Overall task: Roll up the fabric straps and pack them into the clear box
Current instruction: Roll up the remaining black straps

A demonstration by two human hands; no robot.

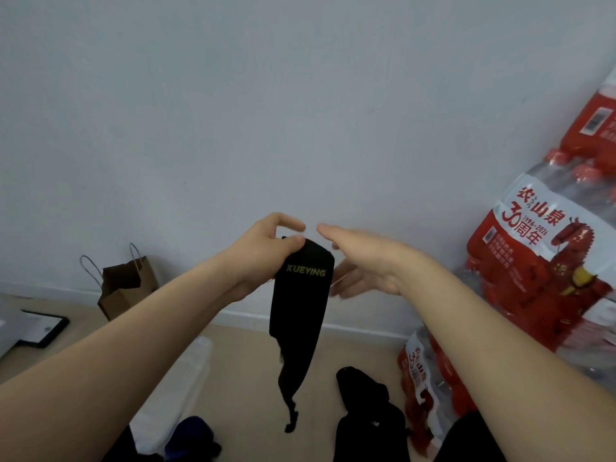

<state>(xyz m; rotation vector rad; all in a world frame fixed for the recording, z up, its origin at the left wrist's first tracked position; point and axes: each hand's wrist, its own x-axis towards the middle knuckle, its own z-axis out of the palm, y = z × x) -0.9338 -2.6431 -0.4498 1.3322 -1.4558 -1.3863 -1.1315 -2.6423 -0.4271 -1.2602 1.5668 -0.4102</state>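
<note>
Against the pale wall (300, 95) at mid-frame our left hand (263, 251) pinches the top of a dangling black strap (300, 315), our right hand (363, 261) beside it with fingers straight; we judge rolling not yet begun, so next comes a tight first turn.

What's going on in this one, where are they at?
A person holds up a black strap printed XUEYING. The left hand pinches its top end, so it hangs loose and unrolled. The right hand is open just beside it; whether it touches the strap is unclear. More black fabric lies on the floor below. A brown paper bag and packs of bottled water stand by the wall. I cannot make out the clear box for certain.
</note>
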